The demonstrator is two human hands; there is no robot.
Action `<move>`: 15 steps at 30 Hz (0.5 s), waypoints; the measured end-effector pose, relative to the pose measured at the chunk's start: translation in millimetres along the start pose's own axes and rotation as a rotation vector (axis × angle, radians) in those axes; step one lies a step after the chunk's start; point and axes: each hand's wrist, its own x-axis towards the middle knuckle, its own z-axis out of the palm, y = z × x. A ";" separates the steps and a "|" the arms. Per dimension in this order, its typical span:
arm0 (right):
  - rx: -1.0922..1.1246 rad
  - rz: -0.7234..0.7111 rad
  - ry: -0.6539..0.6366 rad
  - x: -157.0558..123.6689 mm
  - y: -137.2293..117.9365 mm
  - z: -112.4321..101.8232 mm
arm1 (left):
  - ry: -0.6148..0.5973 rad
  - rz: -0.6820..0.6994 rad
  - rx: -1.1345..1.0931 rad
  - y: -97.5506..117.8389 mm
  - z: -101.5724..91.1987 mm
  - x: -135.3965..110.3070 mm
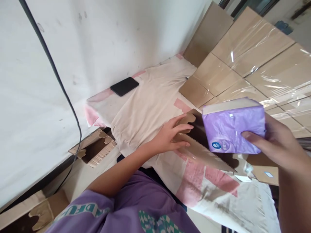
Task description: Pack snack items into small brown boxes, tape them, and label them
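Note:
My right hand (274, 139) grips a purple plastic-wrapped pack (233, 127) with a white top and a small blue label, thumb across its front. The pack is held above an open cardboard box (199, 153) on the cloth-covered table. My left hand (173, 134) rests at the box's near-left end, fingers spread over its edge and flap. The pack hides part of the box's opening, and what lies inside it is too dark to make out.
A black phone (124, 86) lies on the table cloth (148, 94) by the wall. Taped cardboard cartons (255, 61) are stacked on the right. Open cardboard boxes (97, 149) sit on the floor at left. A black cable (55, 69) hangs down the wall.

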 end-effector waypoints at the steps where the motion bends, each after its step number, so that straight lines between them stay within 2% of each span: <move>1: -0.033 -0.017 0.044 -2.0 1.2 -4.0 | 0.006 -0.001 -0.005 -1.8 1.0 -0.5; 3: -0.080 -0.046 0.079 -8.5 4.6 -9.2 | 0.019 0.016 -0.006 -5.5 2.3 -0.6; 5: -0.149 -0.046 -0.022 -15.1 8.7 -6.2 | 0.032 0.057 -0.020 -9.5 2.9 2.4; 8: -0.273 -0.027 -0.265 -17.0 15.6 17.5 | 0.043 0.105 -0.074 -15.9 4.3 10.5; 10: -0.255 -0.052 -0.345 -11.1 19.4 40.4 | 0.052 0.115 -0.100 -19.7 5.8 15.0; 13: -0.130 -0.130 -0.375 -1.4 19.6 65.0 | 0.064 0.126 -0.112 -22.7 7.8 17.0; 15: -0.118 -0.157 -0.324 -4.2 15.5 67.6 | 0.061 0.116 -0.104 -22.7 7.9 15.9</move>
